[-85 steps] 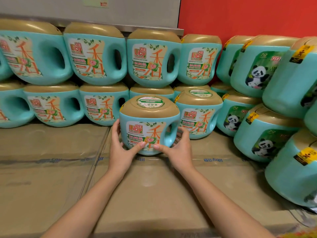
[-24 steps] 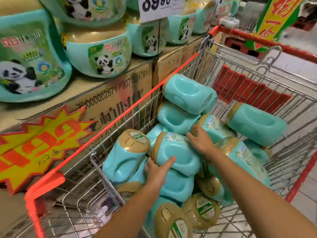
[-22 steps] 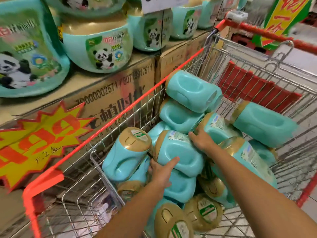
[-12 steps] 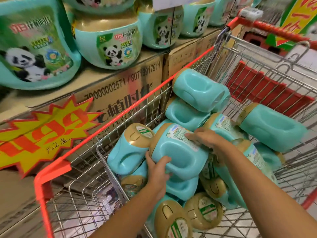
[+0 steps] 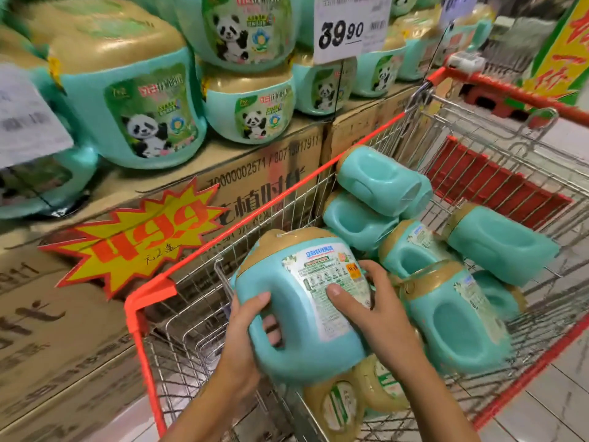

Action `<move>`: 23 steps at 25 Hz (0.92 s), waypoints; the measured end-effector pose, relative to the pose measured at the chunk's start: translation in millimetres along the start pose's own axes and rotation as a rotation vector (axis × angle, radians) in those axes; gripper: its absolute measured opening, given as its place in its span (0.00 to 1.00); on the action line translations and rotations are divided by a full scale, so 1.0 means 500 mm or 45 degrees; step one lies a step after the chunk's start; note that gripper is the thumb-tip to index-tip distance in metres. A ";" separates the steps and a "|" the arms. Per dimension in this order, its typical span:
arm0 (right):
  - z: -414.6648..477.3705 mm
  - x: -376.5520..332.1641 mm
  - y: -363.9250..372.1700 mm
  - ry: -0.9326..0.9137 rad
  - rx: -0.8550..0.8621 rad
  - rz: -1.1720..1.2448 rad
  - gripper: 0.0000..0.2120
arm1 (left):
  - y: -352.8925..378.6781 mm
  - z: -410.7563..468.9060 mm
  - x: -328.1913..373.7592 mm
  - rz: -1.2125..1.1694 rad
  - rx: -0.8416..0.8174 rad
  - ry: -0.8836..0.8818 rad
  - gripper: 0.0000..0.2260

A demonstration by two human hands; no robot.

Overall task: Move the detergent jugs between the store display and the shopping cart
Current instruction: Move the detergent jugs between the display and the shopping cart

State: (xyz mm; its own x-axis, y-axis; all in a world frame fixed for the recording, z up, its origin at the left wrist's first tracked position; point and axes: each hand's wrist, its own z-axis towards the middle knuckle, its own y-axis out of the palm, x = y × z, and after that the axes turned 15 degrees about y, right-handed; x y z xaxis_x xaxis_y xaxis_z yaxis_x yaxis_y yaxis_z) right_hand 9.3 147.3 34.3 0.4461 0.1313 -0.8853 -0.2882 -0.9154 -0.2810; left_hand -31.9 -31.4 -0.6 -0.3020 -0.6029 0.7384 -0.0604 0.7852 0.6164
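Left grip hooked through jug handle, right grip clasping its label side (over cart).

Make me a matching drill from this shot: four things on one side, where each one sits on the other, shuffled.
1. left hand
2. right hand
3. price card
4. starburst sign

A. on the front of the cardboard box
B. on the label of the held jug
C. hanging in front of the panda jugs
D. round the held jug's handle

Pairs: 1-D, 2-B, 3-C, 4-A
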 end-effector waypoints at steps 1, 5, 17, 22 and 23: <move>-0.017 0.002 0.022 -0.022 -0.010 0.053 0.33 | -0.012 -0.015 0.017 0.016 0.034 0.051 0.29; -0.084 -0.016 0.117 -0.138 -0.077 0.175 0.33 | -0.077 -0.086 0.098 -0.008 0.115 0.227 0.19; -0.339 -0.128 0.516 -0.405 -0.632 0.121 0.31 | -0.398 -0.349 0.400 -0.161 0.333 0.566 0.34; -0.497 -0.157 0.736 -0.484 -1.027 -0.143 0.36 | -0.604 -0.513 0.539 -0.157 0.504 0.917 0.29; -0.527 -0.161 0.778 -0.507 -1.074 -0.178 0.36 | -0.640 -0.541 0.564 -0.122 0.532 0.974 0.31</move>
State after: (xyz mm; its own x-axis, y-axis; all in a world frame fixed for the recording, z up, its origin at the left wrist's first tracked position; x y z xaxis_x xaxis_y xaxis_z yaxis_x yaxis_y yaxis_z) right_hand 84.3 -319.6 94.0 0.0632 0.2383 -0.9691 0.5239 -0.8345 -0.1710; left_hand 159.5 -491.0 84.7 0.4339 -0.4807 0.7620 -0.4418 0.6236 0.6449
